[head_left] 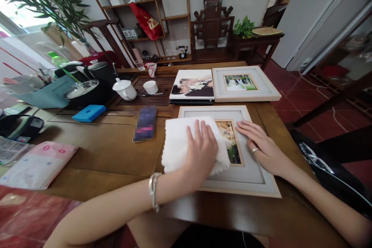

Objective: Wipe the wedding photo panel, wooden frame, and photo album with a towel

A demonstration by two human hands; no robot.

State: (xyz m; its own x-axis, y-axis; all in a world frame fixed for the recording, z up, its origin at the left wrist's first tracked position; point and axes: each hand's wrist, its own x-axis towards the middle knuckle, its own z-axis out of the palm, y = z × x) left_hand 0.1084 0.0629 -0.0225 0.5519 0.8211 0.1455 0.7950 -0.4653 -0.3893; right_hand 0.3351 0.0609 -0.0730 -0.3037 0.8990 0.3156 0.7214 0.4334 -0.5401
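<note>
A light wooden picture frame (263, 178) with a pale mat lies flat on the table before me. Part of the small photo (232, 151) in its middle shows. Over the frame's left side and part of that photo is a white cloth (177, 143) with a scalloped edge. My left hand (202, 149), with bracelets at the wrist, rests on the cloth with its fingers outstretched. To the right, my right hand (261, 147) lies flat on the frame's mat beside the photo, fingers extended and a ring on one. Neither hand has its fingers wrapped round anything.
Behind lie a second framed photo (274, 85) and a photo panel (192, 93). Leftward are a patterned phone-sized object (145, 124), blue box (89, 113), white teapot (124, 90), cup (150, 87), black pot (87, 95) and pink-white packet (40, 164). A black bag (322, 170) sits right of the table.
</note>
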